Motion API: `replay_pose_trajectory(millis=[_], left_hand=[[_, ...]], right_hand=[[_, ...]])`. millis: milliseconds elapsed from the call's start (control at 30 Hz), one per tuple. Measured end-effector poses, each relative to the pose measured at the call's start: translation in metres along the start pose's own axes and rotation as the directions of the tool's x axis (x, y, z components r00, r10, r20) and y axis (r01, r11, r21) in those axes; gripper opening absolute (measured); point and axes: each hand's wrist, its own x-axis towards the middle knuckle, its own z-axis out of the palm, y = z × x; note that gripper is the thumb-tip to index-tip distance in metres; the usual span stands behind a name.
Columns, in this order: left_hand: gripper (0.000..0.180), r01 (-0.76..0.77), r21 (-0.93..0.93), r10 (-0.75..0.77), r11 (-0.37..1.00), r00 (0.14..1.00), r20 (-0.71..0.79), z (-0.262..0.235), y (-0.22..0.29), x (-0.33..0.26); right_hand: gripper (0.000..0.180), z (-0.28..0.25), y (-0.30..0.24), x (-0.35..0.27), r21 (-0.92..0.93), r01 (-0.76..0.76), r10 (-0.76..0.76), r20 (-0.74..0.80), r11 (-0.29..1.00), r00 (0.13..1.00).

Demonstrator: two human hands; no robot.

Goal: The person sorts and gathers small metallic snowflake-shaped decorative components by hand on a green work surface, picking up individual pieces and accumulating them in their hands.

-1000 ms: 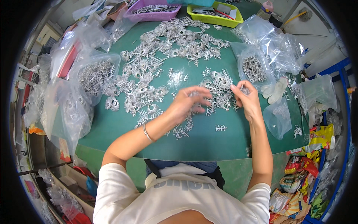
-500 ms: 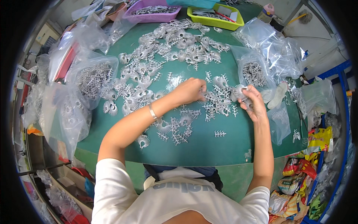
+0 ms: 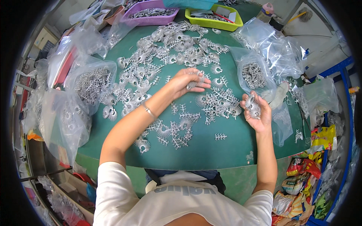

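Over the middle of the green table (image 3: 196,150), my left hand (image 3: 181,81) is turned partly palm up and holds silver fan-shaped pieces (image 3: 191,85) between thumb and fingers. My right hand (image 3: 263,119), raised at the right, has its fingers curled round several shell-like silver fan pieces (image 3: 253,107). Between the hands lies a loose pile of fan pieces and fishbone-shaped silver pieces (image 3: 220,103). Nearer me sits a smaller group of both kinds (image 3: 176,130), and one fishbone piece (image 3: 220,136) lies apart from it.
A large heap of silver pieces (image 3: 181,45) spreads over the far table. Clear bags of small parts stand at left (image 3: 92,84) and right (image 3: 252,75). Behind are a purple basket (image 3: 151,19) and a yellow-green basket (image 3: 215,25). A blue rack (image 3: 345,113) stands at right.
My left hand has lifted from the pile, moved slightly back and left, and turned palm up, showing fan pieces. My right hand has come lower and nearer me, its fan pieces now in plainer view.
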Motion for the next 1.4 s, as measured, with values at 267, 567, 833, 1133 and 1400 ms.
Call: replay_pose_trajectory(millis=[267, 567, 833, 1133, 1400], left_hand=[[0.04, -0.235, 0.97, 0.504, 0.065, 0.846, 0.171, 0.016, -0.006, 0.076], [0.026, -0.251, 0.944, 0.416, -0.212, 0.851, 0.32, 0.013, -0.014, 0.094], [0.023, -0.163, -0.075, 0.15, 0.984, 0.978, -0.147, -0.002, -0.002, 0.055], [0.009, -0.13, 0.268, 0.144, 0.955, 0.989, -0.033, -0.01, -0.011, -0.007], [0.045, 0.074, 0.991, 0.114, 0.109, 0.99, -0.087, 0.025, -0.026, -0.02]], right_hand=[[0.027, 0.022, -0.002, -0.005, -0.924, -0.059, -0.358, -0.205, 0.379, 0.911], [0.012, 0.004, 0.008, -0.015, -0.991, 0.099, -0.458, 0.132, -0.095, 0.879], [0.02, -0.039, 0.001, -0.021, 0.014, 0.051, -0.052, 0.095, 0.999, 0.994], [0.018, -0.02, 0.025, -0.013, -0.044, 0.119, -0.123, -0.095, 0.992, 0.988], [0.019, -0.009, 0.038, -0.012, -0.332, 0.095, -0.16, -0.173, 0.938, 0.972]])
